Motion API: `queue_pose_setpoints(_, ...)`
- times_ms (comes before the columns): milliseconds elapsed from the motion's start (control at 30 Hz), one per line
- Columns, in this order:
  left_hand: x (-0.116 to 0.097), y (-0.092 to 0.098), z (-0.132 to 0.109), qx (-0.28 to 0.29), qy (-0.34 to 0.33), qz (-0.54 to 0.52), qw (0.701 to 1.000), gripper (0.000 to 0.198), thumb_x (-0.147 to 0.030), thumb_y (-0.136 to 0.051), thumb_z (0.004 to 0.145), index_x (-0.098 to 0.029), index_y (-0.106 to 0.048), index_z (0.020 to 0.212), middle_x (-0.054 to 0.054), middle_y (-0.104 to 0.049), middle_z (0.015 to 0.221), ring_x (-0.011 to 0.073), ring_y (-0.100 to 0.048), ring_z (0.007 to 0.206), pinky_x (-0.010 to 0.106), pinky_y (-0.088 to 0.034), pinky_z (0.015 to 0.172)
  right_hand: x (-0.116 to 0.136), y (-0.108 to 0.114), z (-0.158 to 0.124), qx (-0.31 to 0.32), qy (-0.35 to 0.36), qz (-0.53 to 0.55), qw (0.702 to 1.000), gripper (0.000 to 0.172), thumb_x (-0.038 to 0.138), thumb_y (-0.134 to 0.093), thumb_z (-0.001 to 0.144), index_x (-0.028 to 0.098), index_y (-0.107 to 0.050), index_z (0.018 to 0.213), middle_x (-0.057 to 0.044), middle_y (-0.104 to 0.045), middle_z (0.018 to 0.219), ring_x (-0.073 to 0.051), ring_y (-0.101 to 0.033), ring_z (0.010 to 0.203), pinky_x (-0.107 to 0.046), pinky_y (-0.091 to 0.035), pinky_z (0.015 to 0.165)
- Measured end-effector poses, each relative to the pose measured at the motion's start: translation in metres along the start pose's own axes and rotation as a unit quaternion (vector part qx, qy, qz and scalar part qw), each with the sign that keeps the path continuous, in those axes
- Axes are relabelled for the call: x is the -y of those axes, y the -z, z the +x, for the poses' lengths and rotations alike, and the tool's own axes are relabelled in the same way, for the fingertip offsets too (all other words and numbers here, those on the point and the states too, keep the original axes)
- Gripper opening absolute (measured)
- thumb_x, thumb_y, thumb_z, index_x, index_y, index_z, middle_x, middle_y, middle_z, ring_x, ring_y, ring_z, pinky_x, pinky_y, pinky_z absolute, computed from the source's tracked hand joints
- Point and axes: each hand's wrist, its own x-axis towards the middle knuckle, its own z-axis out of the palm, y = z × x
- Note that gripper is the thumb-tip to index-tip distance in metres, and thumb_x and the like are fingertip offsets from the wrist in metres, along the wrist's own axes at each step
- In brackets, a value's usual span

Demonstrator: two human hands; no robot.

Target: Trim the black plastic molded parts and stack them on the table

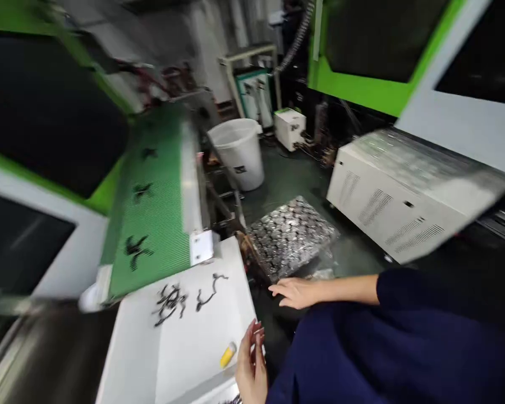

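Observation:
My left hand [251, 367] is at the lower middle, at the right edge of a white table [193, 348]. Its fingers point up, slightly apart, with nothing in them. A small yellow object [228, 354] lies on the table right beside it. My right hand [297, 292] reaches in from the right out of a dark blue sleeve. Its fingers are stretched flat over the gap between the table and a shiny embossed sheet [290, 235]. A cluster of small black plastic parts [170, 303] lies further up the table, away from both hands.
A green conveyor belt [151, 224] carrying black parts slopes down onto the table from the back left. A white bucket [238, 151] stands on the floor behind. A white vented cabinet [395, 196] is at the right. Green-and-white machines flank both sides. The picture is motion-blurred.

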Motion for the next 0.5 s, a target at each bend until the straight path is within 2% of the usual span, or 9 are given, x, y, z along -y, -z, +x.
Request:
queue_pose_setpoints(67, -0.007, -0.035, 0.017, 0.051, 0.014, 0.047, 0.997, 0.067, -0.068, -0.061, 0.090, -0.021, -0.059, 0.137, 0.010, -0.075, 0.119, 0.0243, -0.075, 0.107, 0.034, -0.060, 0.097, -0.051, 0.021, -0.044, -0.026, -0.062, 0.034, 0.997, 0.053, 0.026, -0.072, 0.091, 0.011, -0.060, 0.140, -0.019, -0.067, 0.135, -0.027, -0.065, 0.126, -0.040, -0.049, 0.113)
queue_pose_setpoints(133, -0.017, -0.087, 0.035, 0.110, 0.025, 0.079, 0.991, 0.074, -0.070, -0.063, 0.087, -0.021, -0.054, 0.142, 0.008, -0.077, 0.113, 0.0236, -0.075, 0.105, 0.033, -0.060, 0.096, -0.106, 0.040, -0.098, -0.055, -0.126, 0.059, 0.989, 0.052, 0.029, -0.072, 0.091, 0.015, -0.061, 0.140, -0.017, -0.061, 0.145, -0.026, -0.062, 0.131, -0.039, -0.046, 0.117)
queue_pose_setpoints(200, -0.031, -0.155, 0.047, 0.171, 0.032, 0.116, 0.978, 0.077, -0.072, -0.066, 0.083, -0.019, -0.056, 0.139, 0.007, -0.079, 0.105, 0.0244, -0.076, 0.102, 0.033, -0.061, 0.092, -0.159, 0.055, -0.162, -0.081, -0.196, 0.074, 0.975, 0.053, 0.032, -0.068, 0.093, 0.015, -0.059, 0.143, -0.017, -0.056, 0.151, -0.026, -0.059, 0.136, -0.039, -0.044, 0.118)
queue_pose_setpoints(300, -0.061, -0.277, 0.050, 0.252, 0.008, 0.158, 0.955, 0.067, -0.067, -0.065, 0.085, -0.017, -0.063, 0.130, 0.007, -0.079, 0.099, 0.0244, -0.077, 0.099, 0.032, -0.060, 0.091, -0.224, 0.071, -0.261, -0.110, -0.300, 0.079, 0.944, 0.052, 0.032, -0.060, 0.097, 0.011, -0.056, 0.144, -0.020, -0.054, 0.151, -0.030, -0.057, 0.138, -0.042, -0.045, 0.117)
queue_pose_setpoints(367, -0.080, -0.353, 0.045, 0.346, -0.030, 0.162, 0.924, 0.057, -0.059, -0.062, 0.089, -0.016, -0.066, 0.127, 0.006, -0.079, 0.097, 0.0225, -0.077, 0.092, 0.031, -0.060, 0.088, -0.249, 0.080, -0.319, -0.123, -0.354, 0.072, 0.924, 0.047, 0.030, -0.054, 0.099, 0.014, -0.057, 0.143, -0.020, -0.061, 0.143, -0.031, -0.063, 0.130, -0.043, -0.051, 0.111)
queue_pose_setpoints(400, -0.088, -0.386, 0.041, 0.391, -0.060, 0.168, 0.903, 0.053, -0.055, -0.059, 0.091, -0.017, -0.067, 0.127, 0.005, -0.079, 0.098, 0.0213, -0.077, 0.090, 0.030, -0.059, 0.088, -0.255, 0.086, -0.342, -0.129, -0.371, 0.064, 0.917, 0.043, 0.031, -0.052, 0.100, 0.019, -0.060, 0.141, -0.019, -0.066, 0.135, -0.032, -0.067, 0.123, -0.044, -0.056, 0.104)
queue_pose_setpoints(433, -0.094, -0.413, 0.037, 0.430, -0.088, 0.176, 0.881, 0.051, -0.051, -0.056, 0.093, -0.016, -0.067, 0.129, 0.005, -0.078, 0.099, 0.0205, -0.076, 0.090, 0.030, -0.058, 0.088, -0.258, 0.093, -0.361, -0.134, -0.379, 0.055, 0.914, 0.039, 0.033, -0.053, 0.100, 0.024, -0.063, 0.136, -0.017, -0.070, 0.126, -0.032, -0.071, 0.114, -0.044, -0.060, 0.095)
queue_pose_setpoints(500, -0.102, -0.456, 0.026, 0.479, -0.131, 0.186, 0.848, 0.047, -0.044, -0.050, 0.096, -0.015, -0.068, 0.129, 0.004, -0.078, 0.099, 0.0205, -0.076, 0.091, 0.030, -0.056, 0.088, -0.254, 0.112, -0.388, -0.150, -0.364, 0.024, 0.919, 0.028, 0.040, -0.059, 0.099, 0.035, -0.069, 0.125, -0.013, -0.073, 0.113, -0.033, -0.074, 0.099, -0.044, -0.063, 0.077)
